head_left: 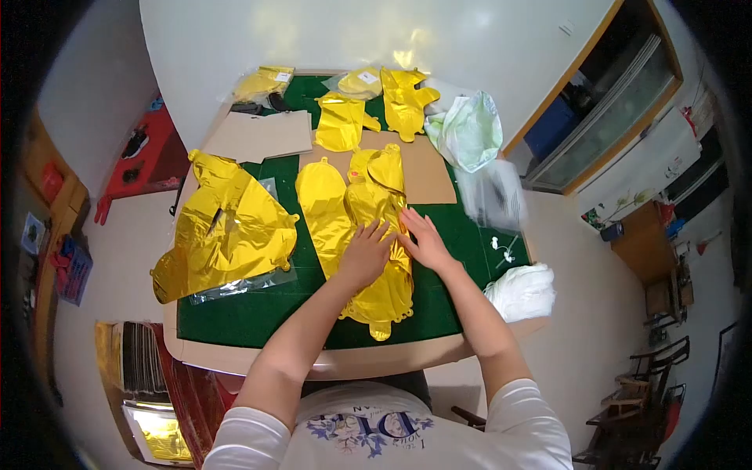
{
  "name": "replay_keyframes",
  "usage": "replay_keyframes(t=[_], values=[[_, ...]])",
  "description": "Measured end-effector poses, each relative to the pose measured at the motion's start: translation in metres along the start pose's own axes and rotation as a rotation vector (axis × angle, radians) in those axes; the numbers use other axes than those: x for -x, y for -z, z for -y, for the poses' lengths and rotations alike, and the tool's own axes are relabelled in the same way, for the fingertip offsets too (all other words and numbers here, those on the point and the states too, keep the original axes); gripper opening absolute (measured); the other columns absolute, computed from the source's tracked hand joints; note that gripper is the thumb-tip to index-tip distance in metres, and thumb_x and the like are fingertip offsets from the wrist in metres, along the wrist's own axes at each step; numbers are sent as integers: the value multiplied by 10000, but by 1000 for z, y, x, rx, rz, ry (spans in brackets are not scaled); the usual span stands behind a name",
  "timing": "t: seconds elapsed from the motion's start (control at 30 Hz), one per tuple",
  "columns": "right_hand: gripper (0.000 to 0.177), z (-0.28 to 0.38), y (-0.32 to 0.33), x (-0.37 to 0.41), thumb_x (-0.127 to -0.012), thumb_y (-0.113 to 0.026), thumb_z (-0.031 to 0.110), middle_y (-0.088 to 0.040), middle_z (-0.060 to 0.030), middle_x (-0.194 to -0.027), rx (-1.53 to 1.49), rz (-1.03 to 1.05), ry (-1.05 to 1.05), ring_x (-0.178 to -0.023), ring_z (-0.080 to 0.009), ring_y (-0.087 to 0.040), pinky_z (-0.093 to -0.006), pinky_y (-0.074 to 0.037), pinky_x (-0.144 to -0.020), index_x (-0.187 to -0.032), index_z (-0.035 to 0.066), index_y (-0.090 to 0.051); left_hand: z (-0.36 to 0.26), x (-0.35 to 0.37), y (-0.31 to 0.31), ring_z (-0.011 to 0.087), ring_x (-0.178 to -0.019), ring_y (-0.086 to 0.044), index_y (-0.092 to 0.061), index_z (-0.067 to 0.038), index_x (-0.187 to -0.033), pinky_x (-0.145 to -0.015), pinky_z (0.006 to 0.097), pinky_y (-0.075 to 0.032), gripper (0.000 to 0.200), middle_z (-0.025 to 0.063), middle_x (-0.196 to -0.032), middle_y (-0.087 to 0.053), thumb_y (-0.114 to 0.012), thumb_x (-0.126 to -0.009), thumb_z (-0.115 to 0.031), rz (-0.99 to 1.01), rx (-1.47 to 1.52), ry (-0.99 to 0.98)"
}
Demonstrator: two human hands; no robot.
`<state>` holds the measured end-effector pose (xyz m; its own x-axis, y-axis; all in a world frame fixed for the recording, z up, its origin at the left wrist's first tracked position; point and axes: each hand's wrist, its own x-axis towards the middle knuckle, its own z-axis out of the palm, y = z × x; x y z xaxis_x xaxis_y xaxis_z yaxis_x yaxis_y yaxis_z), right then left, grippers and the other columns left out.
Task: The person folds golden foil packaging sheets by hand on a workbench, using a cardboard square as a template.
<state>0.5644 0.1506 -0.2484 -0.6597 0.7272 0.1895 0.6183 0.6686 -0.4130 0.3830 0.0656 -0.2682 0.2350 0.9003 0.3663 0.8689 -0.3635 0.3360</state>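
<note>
A gold foil balloon (368,290), uninflated and partly folded over, lies in front of me on the green tabletop. My left hand (366,252) rests flat on its middle with the fingers stretched out. At the balloon's right edge lies my right hand (425,241), fingers extended and touching the foil. Left of it, a second flat gold foil balloon (235,227) is spread over a clear plastic bag (244,287). Smaller gold foil pieces, one (339,123) and another (406,102), lie beyond my hands.
Brown cardboard sheets (258,135) lie at the back left, near packaged gold foil (265,81). On the right are a pale green plastic bag (470,131), a clear bag (493,196), white string (504,251) and a white bundle (523,293). The table's rounded edge (313,362) is close to my body.
</note>
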Motion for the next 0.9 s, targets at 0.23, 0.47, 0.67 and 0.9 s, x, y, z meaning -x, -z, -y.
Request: replay_keyframes(t=[0.23,0.47,0.67,0.9], values=[[893,-2,34,2,-761,-704,517,-192,-182,-1544,66,339,-25,-1437,-334,-156,-501,-168,-1143,-1470,138,-314,0,0,0,317,-1321,-379,-519,-101,-1304,-1099,487,-280,397,131,-1398,-449,-491,-938,-252,-18,-11,-7],[1002,1,42,15,-702,-747,543,-126,-252,-1538,113,402,-28,-1429,-421,-91,-531,-155,-1137,-1499,209,-240,1,0,-2,310,-1333,-363,-518,-98,-1309,-1105,482,-269,455,121,-1407,-443,-527,-922,-337,-25,-18,-8],[1043,11,46,43,-681,-757,558,-94,-259,-1540,121,379,-63,-1426,-445,-65,-565,-138,-1126,-1508,237,-207,1,0,-2,309,-1343,-351,-508,-98,-1321,-1111,479,-260,470,121,-1412,-438,-528,-922,-346,-21,-17,-8],[889,28,59,48,-781,-717,393,-167,-254,-1526,64,358,-42,-1421,-413,-139,-499,-190,-1130,-1488,122,-251,1,0,-2,301,-1352,-343,-507,-96,-1323,-1119,474,-248,464,123,-1423,-431,-494,-940,-357,14,-33,-9]])
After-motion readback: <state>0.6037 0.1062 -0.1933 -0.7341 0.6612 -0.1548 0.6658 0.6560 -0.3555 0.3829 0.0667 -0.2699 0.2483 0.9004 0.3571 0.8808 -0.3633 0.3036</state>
